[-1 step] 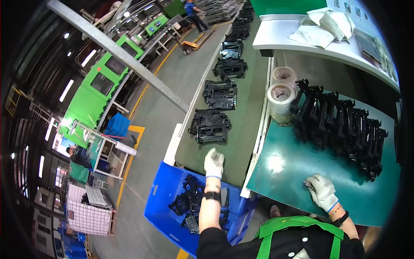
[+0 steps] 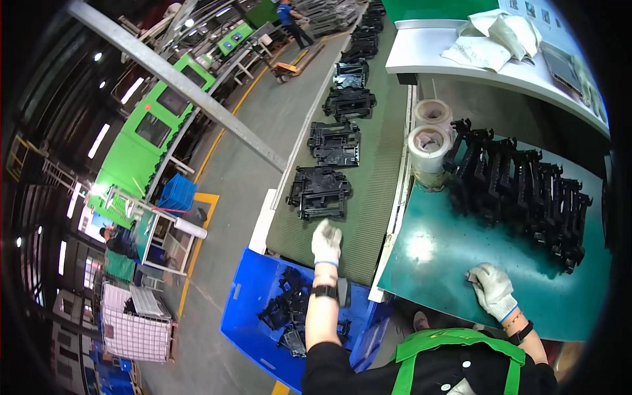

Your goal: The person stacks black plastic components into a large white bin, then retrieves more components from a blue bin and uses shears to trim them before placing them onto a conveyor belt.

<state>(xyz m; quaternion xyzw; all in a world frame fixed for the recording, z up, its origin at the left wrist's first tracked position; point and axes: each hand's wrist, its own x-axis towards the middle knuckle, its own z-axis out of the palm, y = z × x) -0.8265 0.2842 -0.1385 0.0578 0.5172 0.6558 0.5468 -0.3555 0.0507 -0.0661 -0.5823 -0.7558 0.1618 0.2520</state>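
My left hand [image 2: 326, 242], in a white glove, reaches over the green conveyor belt [image 2: 365, 237]. Its fingertips come close to the near edge of a black plastic frame [image 2: 320, 191]; I see no grip on it, and the fingers look partly spread. My right hand [image 2: 492, 288], also gloved, rests low on the teal tabletop [image 2: 421, 276]. Its fingers are curled around a small greyish piece that I cannot make out. Farther along the belt lie several more black frames [image 2: 334, 143]. A row of black frames [image 2: 520, 191] stands upright on the table.
Below the belt's near end sits a blue bin [image 2: 240, 316] with black parts inside. Two rolls of clear film [image 2: 429, 146] stand at the table's left edge. A white shelf [image 2: 421, 49] overhangs the back. Left are a metal post [image 2: 178, 79] and green machines [image 2: 135, 138]; a person [image 2: 289, 20] stands far off.
My left hand has moved slightly forward, closer to the nearest frame on the belt. The right hand stays nearly in place on the table.
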